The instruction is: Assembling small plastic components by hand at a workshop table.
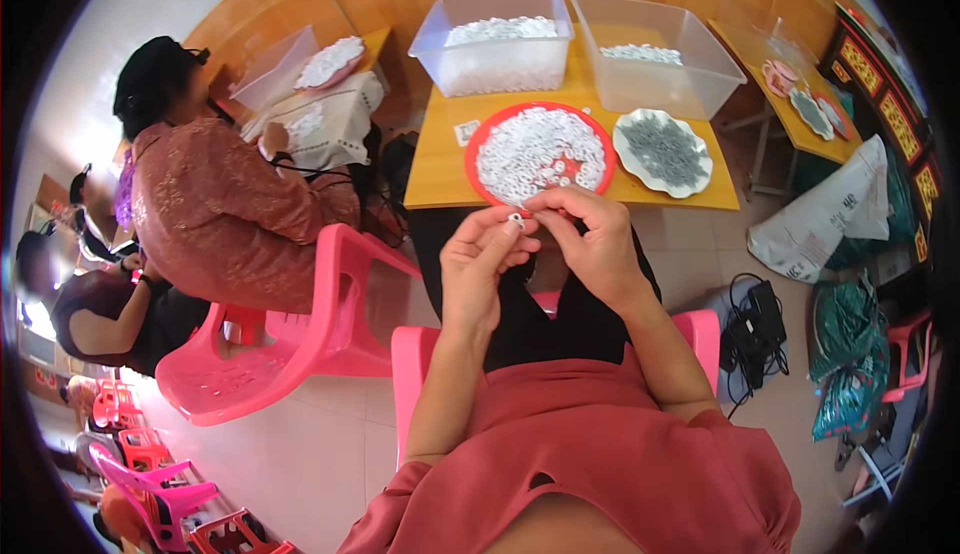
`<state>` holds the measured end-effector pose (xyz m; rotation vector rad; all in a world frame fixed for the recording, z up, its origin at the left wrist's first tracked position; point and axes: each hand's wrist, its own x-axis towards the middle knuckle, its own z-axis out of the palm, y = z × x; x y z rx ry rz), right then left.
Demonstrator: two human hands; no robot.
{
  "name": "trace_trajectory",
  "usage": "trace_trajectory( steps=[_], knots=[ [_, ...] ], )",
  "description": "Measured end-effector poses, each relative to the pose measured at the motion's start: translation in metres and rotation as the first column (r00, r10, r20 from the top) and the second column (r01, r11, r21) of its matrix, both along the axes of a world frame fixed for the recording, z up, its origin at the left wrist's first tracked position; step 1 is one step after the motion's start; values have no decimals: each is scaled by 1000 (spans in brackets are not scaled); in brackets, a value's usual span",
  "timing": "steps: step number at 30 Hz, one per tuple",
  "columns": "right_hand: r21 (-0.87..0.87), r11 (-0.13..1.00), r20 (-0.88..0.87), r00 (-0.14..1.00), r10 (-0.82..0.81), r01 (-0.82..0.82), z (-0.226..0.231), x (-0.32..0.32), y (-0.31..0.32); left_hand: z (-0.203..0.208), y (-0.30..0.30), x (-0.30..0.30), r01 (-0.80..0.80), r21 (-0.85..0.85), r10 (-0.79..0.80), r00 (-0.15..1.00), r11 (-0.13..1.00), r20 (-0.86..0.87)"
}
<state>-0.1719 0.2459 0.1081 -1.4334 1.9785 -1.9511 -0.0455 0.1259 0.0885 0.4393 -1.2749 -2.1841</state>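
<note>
Over my lap, at the near edge of the table, my two hands meet. My left hand [480,259] pinches a small white plastic piece with a hole [516,220] between thumb and fingers. Close against it, the thumb and forefinger of my right hand [597,244] are pressed together; what they hold, if anything, is too small to make out. Just beyond my fingers stands a red round tray [476,176] heaped with similar white pieces [530,149]. To its right a white scalloped plate [633,175] carries many small grey parts [662,146].
Two clear plastic bins [490,54] [680,74] with white pieces stand at the back of the wooden table [440,186]. At left a person [230,194] sits by a pink chair [240,379]. A white sack [825,219], green bags [848,329] and black cables [755,329] lie at right.
</note>
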Motion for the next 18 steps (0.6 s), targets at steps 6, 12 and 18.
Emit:
trace_trajectory(
  steps=[6,12,18],
  knots=[
    [-76,997,-72,997,3,-8,6,2,2,4,2,0,-26,-94,26,1000,995,-4],
    [-52,999,-181,983,1,-10,5,1,7,1,4,-1,-36,-108,37,999,993,0],
    [-53,999,-338,941,-21,3,8,-1,11,0,8,-2,-39,-172,42,999,984,12]
  ],
)
